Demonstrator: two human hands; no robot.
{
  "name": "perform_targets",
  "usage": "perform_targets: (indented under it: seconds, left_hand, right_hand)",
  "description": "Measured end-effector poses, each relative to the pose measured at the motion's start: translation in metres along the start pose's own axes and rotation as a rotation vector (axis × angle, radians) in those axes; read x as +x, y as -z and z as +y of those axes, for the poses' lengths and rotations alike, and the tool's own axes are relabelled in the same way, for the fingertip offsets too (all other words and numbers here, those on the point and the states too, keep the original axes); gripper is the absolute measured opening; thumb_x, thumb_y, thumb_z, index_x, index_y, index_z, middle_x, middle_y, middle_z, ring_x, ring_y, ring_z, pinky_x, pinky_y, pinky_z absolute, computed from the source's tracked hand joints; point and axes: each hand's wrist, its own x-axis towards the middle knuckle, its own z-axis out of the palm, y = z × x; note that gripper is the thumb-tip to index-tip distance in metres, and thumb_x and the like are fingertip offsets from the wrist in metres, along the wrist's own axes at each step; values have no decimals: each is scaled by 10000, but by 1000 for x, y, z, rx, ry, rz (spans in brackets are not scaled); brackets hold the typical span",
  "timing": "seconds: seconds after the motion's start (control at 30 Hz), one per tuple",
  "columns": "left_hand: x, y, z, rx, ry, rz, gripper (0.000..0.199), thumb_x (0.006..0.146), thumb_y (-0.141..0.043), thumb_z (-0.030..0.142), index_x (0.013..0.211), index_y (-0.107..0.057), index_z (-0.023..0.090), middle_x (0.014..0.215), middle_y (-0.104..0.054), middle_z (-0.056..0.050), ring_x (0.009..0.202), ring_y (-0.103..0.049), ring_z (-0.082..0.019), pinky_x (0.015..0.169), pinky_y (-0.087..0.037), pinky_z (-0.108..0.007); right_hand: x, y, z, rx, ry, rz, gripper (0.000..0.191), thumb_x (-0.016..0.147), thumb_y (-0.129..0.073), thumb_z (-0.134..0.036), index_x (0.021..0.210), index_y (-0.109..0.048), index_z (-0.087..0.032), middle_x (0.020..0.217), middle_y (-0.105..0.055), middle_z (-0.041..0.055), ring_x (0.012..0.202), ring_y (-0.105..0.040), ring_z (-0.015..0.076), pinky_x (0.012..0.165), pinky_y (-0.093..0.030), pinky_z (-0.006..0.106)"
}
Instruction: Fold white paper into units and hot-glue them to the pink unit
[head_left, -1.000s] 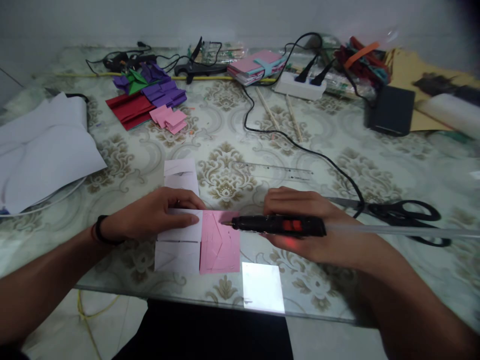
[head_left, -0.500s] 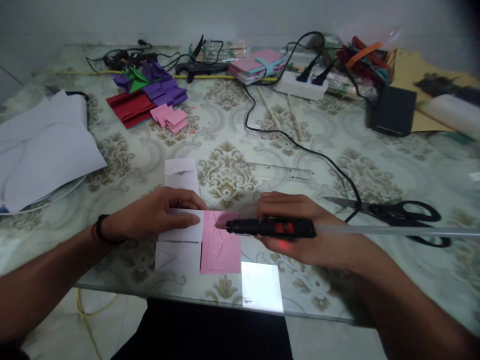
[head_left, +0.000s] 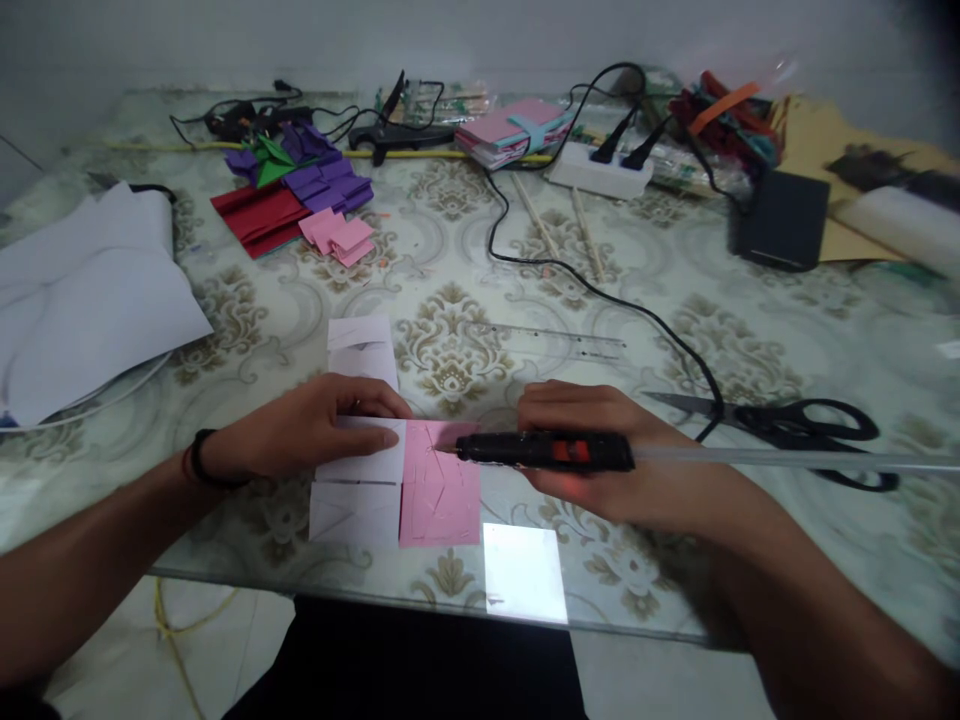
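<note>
My right hand point(head_left: 592, 420) is wrapped round a black glue gun point(head_left: 540, 451), its nozzle pointing left over the upper part of a pink paper piece point(head_left: 441, 500). Thin strands of glue lie on the pink surface. A clear glue stick point(head_left: 750, 458) sticks out of the gun's back end. With thumb on top and fingers at the far edge, my left hand point(head_left: 322, 430) grips the folded white paper point(head_left: 356, 512), which lies flat against the pink piece's left side.
Black scissors point(head_left: 795, 420) lie beyond my right forearm. A clear ruler point(head_left: 555, 338) and a black cable point(head_left: 600, 290) cross the table point(head_left: 450, 270). Folded coloured papers point(head_left: 259, 215), a power strip point(head_left: 600, 172) and a dark box point(head_left: 784, 220) sit farther back. White sheets point(head_left: 90, 290) lie left.
The glue gun's nozzle has shifted slightly right and up over the pink paper, with my right hand. My left hand keeps its hold on the white paper.
</note>
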Motion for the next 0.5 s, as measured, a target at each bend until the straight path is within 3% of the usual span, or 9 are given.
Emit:
perform_targets:
  seconds: [0.27, 0.5]
  left_hand:
    - [1, 1, -2, -23, -1, 0, 269, 944, -656, 386, 1129, -706, 198, 1070, -778, -40, 936, -701, -198, 776, -522, -275]
    - [1, 3, -4, -12, -5, 9, 261, 957, -652, 385, 1137, -707, 205, 1078, -776, -32, 941, -698, -189, 786, -518, -261]
  right_hand:
    - [-6, 5, 3, -24, -39, 35, 176, 859, -679, -186, 731, -573, -245, 692, -532, 2, 632, -541, 182, 573, -417, 320]
    - [-9, 11, 4, -57, -116, -25, 139, 806, -703, -158, 745, -596, -222, 715, -548, -2, 620, -538, 160, 544, -398, 295]
